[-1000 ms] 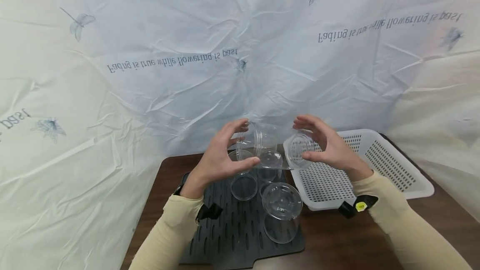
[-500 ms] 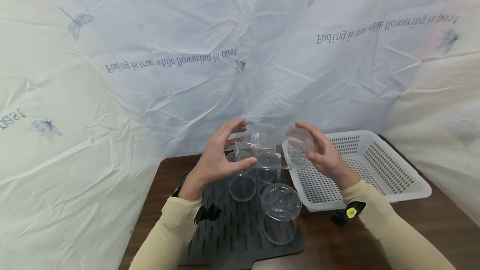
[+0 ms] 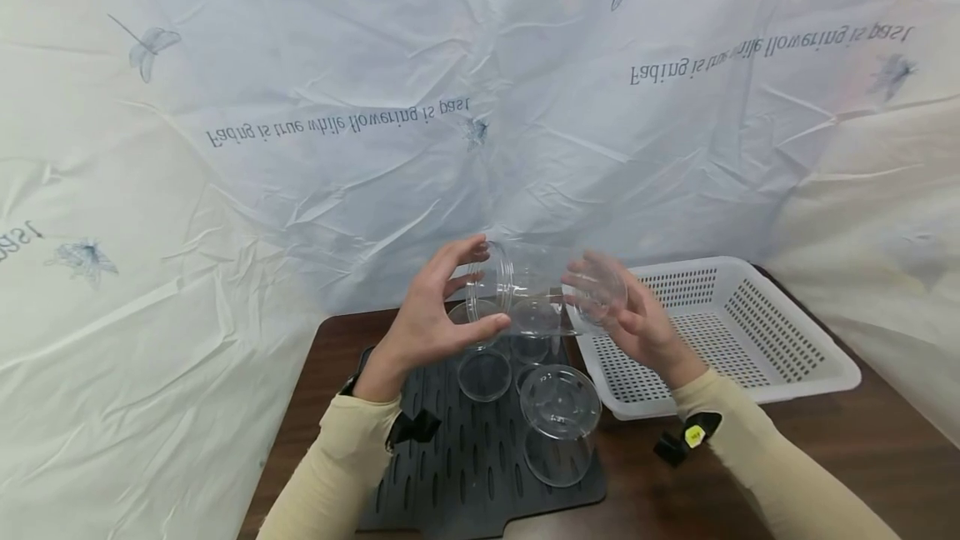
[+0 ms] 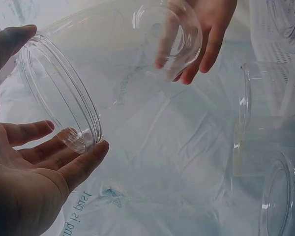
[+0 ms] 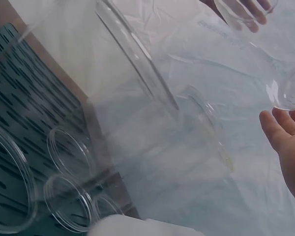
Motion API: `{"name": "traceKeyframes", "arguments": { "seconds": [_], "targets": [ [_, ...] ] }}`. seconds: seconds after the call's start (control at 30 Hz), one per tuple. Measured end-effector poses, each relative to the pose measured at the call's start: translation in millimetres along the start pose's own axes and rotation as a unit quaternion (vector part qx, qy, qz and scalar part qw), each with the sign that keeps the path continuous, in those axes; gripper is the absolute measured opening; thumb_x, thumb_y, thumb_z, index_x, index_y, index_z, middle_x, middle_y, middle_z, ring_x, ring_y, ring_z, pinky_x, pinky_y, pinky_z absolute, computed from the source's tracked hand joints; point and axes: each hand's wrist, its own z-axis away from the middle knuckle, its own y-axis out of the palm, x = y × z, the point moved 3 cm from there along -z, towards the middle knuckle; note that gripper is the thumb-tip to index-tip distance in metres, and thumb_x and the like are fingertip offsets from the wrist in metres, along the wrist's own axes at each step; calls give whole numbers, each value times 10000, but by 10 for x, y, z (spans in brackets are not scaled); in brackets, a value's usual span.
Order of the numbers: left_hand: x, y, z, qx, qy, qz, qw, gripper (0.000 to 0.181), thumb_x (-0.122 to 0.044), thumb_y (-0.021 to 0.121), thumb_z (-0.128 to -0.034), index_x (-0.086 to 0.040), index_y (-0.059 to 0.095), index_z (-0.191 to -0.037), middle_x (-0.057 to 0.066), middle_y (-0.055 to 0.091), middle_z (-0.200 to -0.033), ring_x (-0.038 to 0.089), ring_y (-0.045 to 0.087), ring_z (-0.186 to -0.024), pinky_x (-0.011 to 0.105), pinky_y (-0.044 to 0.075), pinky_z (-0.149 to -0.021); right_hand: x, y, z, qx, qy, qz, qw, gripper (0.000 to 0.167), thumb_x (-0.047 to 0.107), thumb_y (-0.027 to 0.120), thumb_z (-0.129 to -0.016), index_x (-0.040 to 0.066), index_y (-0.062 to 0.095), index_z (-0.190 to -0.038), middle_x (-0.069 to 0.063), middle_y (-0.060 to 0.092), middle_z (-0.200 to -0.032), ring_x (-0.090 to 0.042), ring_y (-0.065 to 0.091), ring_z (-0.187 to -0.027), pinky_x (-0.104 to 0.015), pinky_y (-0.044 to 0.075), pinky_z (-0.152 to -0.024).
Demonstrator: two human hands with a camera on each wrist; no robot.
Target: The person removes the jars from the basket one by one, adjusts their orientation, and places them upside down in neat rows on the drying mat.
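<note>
A clear jar [image 3: 534, 273] lies sideways in the air between both hands. My left hand [image 3: 429, 315] grips its ridged rim, thumb on one side and fingers round the other, as the left wrist view also shows at the rim [image 4: 64, 88]. My right hand [image 3: 651, 336] is at the rounded base end; its fingers show blurred through the clear wall. Fairly straight fingers [image 5: 273, 125] touch the base in the right wrist view. Below stand several more clear jars, among them the nearest jar [image 3: 560, 415] and another jar [image 3: 483, 375], on a black ridged mat [image 3: 457, 473].
A white perforated basket [image 3: 817, 390] stands to the right on the dark wooden table [image 3: 675, 490]. A pale printed sheet [image 3: 360, 190] hangs behind and at the sides, close beyond the hands.
My right hand has shifted left and turned about the jar's base, its thumb and fingers changing position on it. My left hand stays at the rim with little movement.
</note>
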Motion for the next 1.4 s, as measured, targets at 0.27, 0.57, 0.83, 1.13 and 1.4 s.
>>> {"name": "traceKeyframes", "arguments": {
  "seconds": [0.27, 0.57, 0.83, 1.13, 1.4],
  "targets": [
    [-6, 9, 5, -33, 94, 47, 9999, 888, -205, 831, -778, -230, 338, -1516, 73, 434, -1463, 227, 469, -1323, 332, 481, -1029, -58, 63, -15, -146, -103, -98, 9998, 761, 212, 679, -929, -5, 248, -1518, -227, 381, -1482, -390, 387, -1377, -471, 374, -1122],
    [16, 30, 38, -42, 159, 177, 9997, 851, -450, 753, -829, -163, 339, -1515, 138, 427, -1452, 227, 463, -1323, 313, 472, -1037, -96, 72, -25, -371, -485, -487, 9969, 790, 171, 720, -889, -100, 263, -1474, -207, 485, -1399, -339, 496, -1290, -412, 424, -1088],
    [46, 23, 72, 24, 49, 244, 9997, 862, -536, 689, -844, -184, 303, -1530, 69, 390, -1486, 219, 422, -1364, 352, 441, -1075, 3, 118, -109, -609, -740, -202, 9952, 739, 159, 733, -869, -139, 340, -1419, -185, 541, -1315, -276, 552, -1216, -354, 460, -1051],
    [142, -82, 147, 459, 27, 320, 9984, 897, -349, 783, -829, -225, 258, -1545, -4, 324, -1546, 182, 332, -1430, 364, 364, -1139, 142, 178, -179, -755, -743, 203, 9942, 664, 49, 701, -861, -160, 368, -1396, -198, 558, -1279, -299, 575, -1169, -375, 509, -972],
    [278, -258, 300, 677, 2, 448, 9967, 830, -520, 645, -888, -211, 255, -1552, 2, 319, -1560, 210, 307, -1449, 436, 315, -1165, 228, 184, -182, -555, -706, 612, 9941, 793, 194, 781, -842, -178, 345, -1390, -215, 543, -1290, -300, 561, -1179, -374, 495, -983]
  ]
}}
